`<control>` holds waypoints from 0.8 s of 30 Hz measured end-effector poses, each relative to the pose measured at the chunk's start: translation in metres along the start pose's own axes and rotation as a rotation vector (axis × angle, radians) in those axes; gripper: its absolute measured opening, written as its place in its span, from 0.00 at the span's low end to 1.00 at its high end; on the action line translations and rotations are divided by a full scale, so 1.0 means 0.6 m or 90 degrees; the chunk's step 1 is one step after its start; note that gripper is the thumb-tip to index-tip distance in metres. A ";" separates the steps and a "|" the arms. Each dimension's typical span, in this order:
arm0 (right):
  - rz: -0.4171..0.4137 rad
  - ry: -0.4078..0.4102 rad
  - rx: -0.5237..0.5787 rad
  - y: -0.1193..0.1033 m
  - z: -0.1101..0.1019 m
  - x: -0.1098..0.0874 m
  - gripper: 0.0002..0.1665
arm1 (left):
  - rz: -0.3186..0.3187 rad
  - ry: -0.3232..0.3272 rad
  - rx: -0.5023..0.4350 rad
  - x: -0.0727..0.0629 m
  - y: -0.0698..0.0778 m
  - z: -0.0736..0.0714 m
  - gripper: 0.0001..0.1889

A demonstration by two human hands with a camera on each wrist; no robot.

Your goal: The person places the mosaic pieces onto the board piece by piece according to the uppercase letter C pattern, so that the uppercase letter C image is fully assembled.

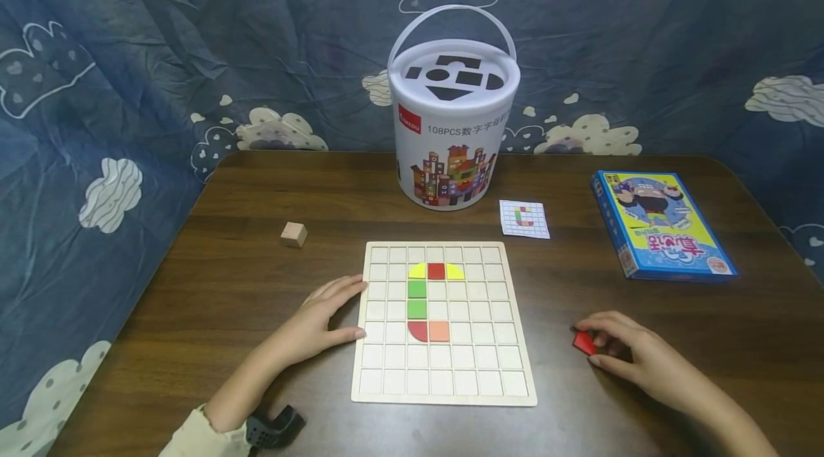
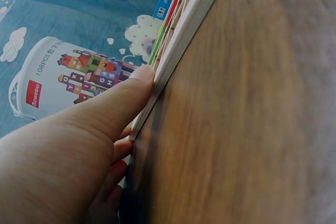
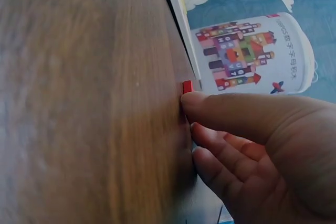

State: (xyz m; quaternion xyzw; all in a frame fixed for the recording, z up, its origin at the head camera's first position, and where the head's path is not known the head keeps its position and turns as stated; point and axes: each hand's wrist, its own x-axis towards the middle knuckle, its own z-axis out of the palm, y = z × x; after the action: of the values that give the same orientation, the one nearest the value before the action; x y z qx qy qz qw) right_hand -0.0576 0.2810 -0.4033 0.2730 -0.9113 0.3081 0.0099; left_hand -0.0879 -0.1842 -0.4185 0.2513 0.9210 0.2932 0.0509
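A wooden grid board (image 1: 380, 357) lies on the table, with yellow, red, green and orange tiles forming a C-like shape in its squares. My left hand (image 1: 322, 317) rests on the table with its fingertips and thumb at the board's left edge; the left wrist view shows the thumb (image 2: 123, 98) against that edge. To the right of the board, my right hand (image 1: 637, 357) pinches a small red tile (image 1: 584, 342) between thumb and forefinger, low at the tabletop. In the right wrist view the red tile (image 3: 187, 86) shows just past the thumb tip.
Behind the board stands a white lidded bucket (image 1: 450, 128) with a handle. A small pattern card (image 1: 524, 219) lies right of the bucket, and a blue and yellow box (image 1: 666, 224) farther right. A wooden cube (image 1: 294, 234) sits at the left. A black band (image 1: 277, 428) is by the left wrist.
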 end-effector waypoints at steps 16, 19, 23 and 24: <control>0.042 -0.010 -0.008 -0.007 0.003 0.011 0.17 | 0.001 0.003 -0.003 -0.001 0.001 -0.001 0.37; 0.061 -0.028 -0.008 -0.015 -0.001 0.021 0.16 | 0.004 0.006 -0.001 0.000 0.001 -0.001 0.36; 0.081 -0.044 -0.006 -0.037 -0.005 0.043 0.18 | 0.006 0.008 0.001 0.000 0.001 0.000 0.36; 0.083 -0.046 -0.005 -0.044 -0.004 0.049 0.19 | 0.006 0.008 0.002 0.000 0.000 0.000 0.36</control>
State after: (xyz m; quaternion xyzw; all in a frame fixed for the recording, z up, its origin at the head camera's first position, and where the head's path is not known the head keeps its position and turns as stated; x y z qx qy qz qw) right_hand -0.0697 0.2503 -0.3814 0.2238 -0.9281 0.2946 -0.0420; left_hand -0.0880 -0.1839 -0.4183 0.2539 0.9206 0.2936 0.0437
